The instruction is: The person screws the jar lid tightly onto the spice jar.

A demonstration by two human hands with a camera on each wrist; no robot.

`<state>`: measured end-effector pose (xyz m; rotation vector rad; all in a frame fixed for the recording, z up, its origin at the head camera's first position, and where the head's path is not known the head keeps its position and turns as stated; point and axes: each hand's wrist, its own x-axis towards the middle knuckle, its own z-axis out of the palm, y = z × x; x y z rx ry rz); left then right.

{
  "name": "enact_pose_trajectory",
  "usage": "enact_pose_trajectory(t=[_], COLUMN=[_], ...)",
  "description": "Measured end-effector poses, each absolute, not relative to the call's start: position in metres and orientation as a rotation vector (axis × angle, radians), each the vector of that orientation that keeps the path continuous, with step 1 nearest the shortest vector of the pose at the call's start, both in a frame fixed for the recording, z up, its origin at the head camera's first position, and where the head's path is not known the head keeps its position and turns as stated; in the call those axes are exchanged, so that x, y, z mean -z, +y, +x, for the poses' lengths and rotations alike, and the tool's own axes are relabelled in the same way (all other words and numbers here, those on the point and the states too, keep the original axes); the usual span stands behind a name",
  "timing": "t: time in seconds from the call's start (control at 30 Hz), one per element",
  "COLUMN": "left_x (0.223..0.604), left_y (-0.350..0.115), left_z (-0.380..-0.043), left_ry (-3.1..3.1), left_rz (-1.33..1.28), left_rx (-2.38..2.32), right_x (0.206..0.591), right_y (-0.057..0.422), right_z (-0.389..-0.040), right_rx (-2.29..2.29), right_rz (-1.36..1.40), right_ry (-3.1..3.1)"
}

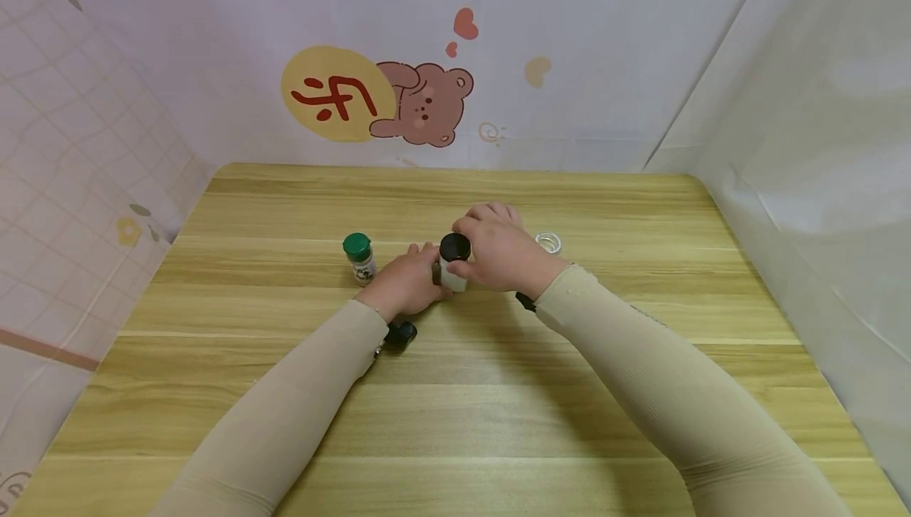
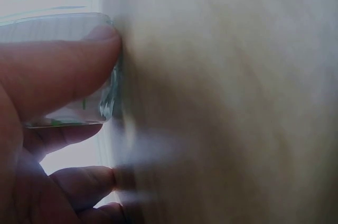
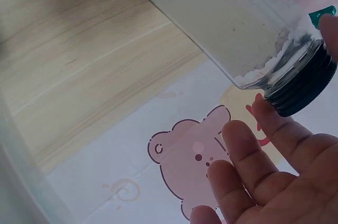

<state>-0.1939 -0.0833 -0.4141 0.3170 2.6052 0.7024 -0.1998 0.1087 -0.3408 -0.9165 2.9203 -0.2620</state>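
Wood tabletop [image 1: 512, 422]; jar's [image 3: 222, 28] long axis runs near vertical. Left hand [image 1: 409, 281] grips its base from the left, right hand [image 1: 500, 250] pinches the black cap [image 1: 455, 246] from the right.

Jar [image 3: 227, 28] observed: clear, smooth glass, with glossy highlights seen at the base. Powder [image 3: 248, 49] within is recorded as fine and matt, rough-edged at the shoulder. Black cap [image 3: 303, 78] is judged plastic, ribbed around the side. Green lid [image 1: 357, 246] is likewise judged plastic. Tabletop [image 1: 498, 422] is wood-grained, smooth; sleeves [image 1: 285, 406] are noted as matt, stretchy-looking cloth.
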Motion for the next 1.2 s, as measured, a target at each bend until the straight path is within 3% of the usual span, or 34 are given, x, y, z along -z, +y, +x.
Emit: enact_pose_trajectory(t=[1.2], left_x=[0.4134], left_y=[-0.0828], left_z=[-0.1941], left_ry=[2.626], left_rz=[0.339], left_rx=[-0.667], right_x=[0.3433], right_y=[0.1083], right_z=[-0.1989], right_rx=[0.249], right_rz=[-0.921], right_ry=[2.901])
